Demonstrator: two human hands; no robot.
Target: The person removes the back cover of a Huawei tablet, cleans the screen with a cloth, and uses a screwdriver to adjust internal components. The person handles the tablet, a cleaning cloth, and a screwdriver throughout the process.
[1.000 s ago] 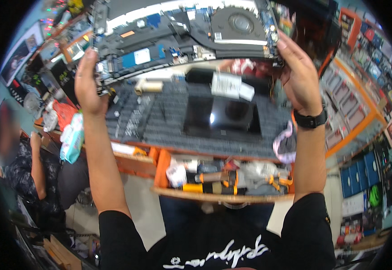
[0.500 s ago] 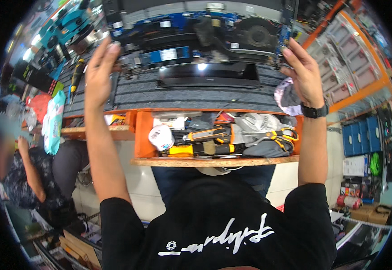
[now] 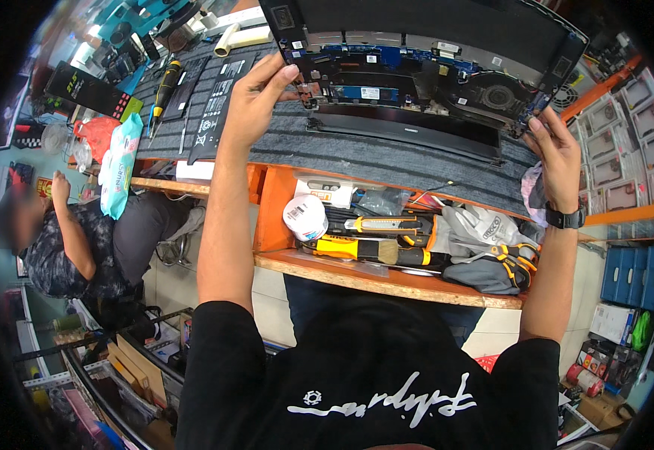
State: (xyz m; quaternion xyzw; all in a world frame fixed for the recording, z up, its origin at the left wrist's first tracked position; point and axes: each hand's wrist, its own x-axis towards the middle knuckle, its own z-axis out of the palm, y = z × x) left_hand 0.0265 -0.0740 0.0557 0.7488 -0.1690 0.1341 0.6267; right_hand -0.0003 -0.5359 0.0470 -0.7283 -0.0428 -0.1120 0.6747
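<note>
An open laptop body [image 3: 387, 56] is raised at the top of the view, its dark inside showing a blue board, ribbon cables and a round fan. My left hand [image 3: 256, 101] grips its left end, fingers bent at the edge. My right hand [image 3: 556, 154] holds the right end, with a black watch on that wrist. Beneath the raised body, a dark glossy screen panel [image 3: 406, 129] lies on the striped grey work mat [image 3: 342, 157]. A black battery [image 3: 226, 97] lies on the mat left of my left hand.
An open drawer [image 3: 271, 225] holds cutters, a brush, gloves and scissors. On the left are a screwdriver [image 3: 166, 90], blue wipes pack [image 3: 121, 161], teal microscope [image 3: 128, 22] and a seated person [image 3: 79, 247]. Clear cases [image 3: 627, 135] line the right; shelves [image 3: 634, 277] stand below them.
The laptop body, held in both my hands, has shifted right in the view and tilted, its right end now lower. More of the mat's left part shows.
</note>
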